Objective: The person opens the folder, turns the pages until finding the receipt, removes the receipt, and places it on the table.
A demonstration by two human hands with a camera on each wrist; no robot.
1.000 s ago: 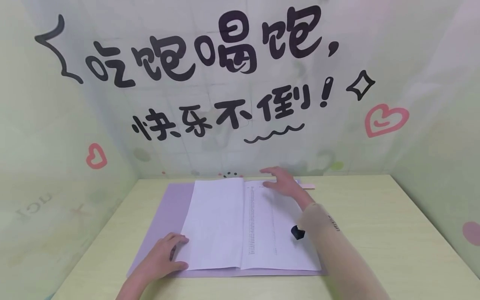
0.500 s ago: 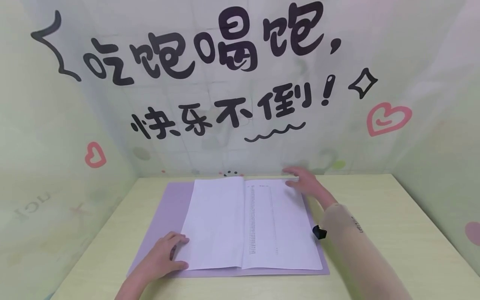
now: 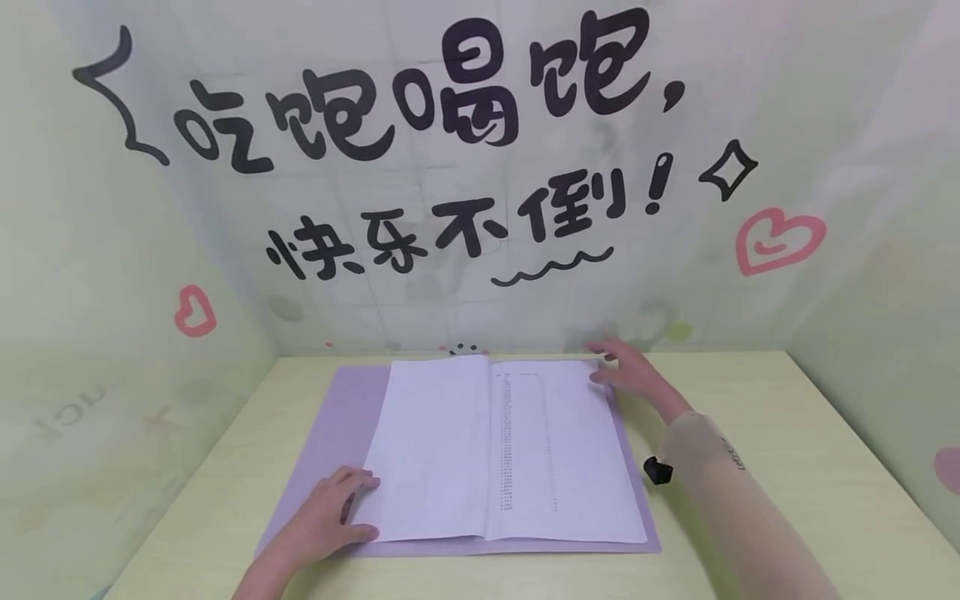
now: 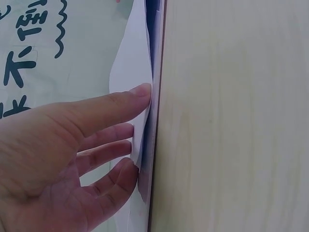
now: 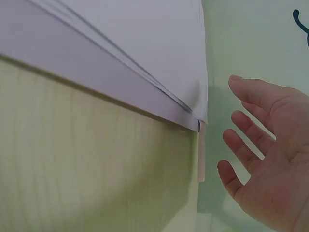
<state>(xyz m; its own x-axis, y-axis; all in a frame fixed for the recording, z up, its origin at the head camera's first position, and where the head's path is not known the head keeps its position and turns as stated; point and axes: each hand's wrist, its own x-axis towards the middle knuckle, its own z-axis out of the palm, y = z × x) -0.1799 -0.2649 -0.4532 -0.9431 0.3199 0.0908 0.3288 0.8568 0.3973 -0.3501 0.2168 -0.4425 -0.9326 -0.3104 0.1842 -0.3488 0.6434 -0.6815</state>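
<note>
In the head view, a purple folder lies spread out on the pale surface, with a blank left page and a right page bearing columns of fine print too small to read. The person's left hand reaches in from the near left, thumb and forefinger parted at the lower outer corner of the left page; the grip is spread. The right arm, in a beige sleeve, stretches forward past the right side of the folder, a small black object just beside the sleeve. The right hand sits at the far right corner of the right page, fingers pointing left, grip spread

In the left wrist view, the thumb tip lies at the edge of the white sheets, the other fingers bent a little and set apart from it, some of their tips at the same edge; nothing is pinched

In the right wrist view, the right hand is held beside the page corner with a visible gap, fingers fanned apart and holding nothing. A narrow pinkish strip sticks out beyond the folder's corner, between hand and surface
</note>
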